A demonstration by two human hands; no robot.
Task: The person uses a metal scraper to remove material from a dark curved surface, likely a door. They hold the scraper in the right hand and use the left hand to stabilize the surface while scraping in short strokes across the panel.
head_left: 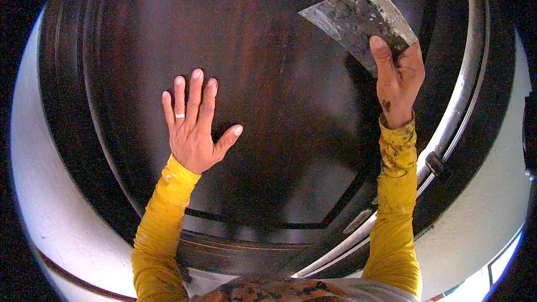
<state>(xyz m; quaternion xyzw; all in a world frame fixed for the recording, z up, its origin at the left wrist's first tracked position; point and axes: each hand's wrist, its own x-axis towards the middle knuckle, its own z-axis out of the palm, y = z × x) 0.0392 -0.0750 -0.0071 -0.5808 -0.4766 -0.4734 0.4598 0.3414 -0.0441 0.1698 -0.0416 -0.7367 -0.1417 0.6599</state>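
Note:
A broad, flat metal scraper [358, 22], roughly four-sided and smeared with dark and whitish residue, is in my right hand [397, 75]. The thumb lies across its near face and the fingers go behind it, partly hidden. My left hand [196, 128] has its fingers spread, with a pale ring on one of them. It holds nothing and appears to lie flat against the dark brown door panel [251, 123]. Both my sleeves are yellow, the right cuff stained dark.
A shiny light strip [456, 100] runs along the door's right side, with a small dark fitting [435, 163] on it near my right forearm. A dark frame [70, 106] borders the left side. White walls [67, 190] stand beyond the frame on both sides.

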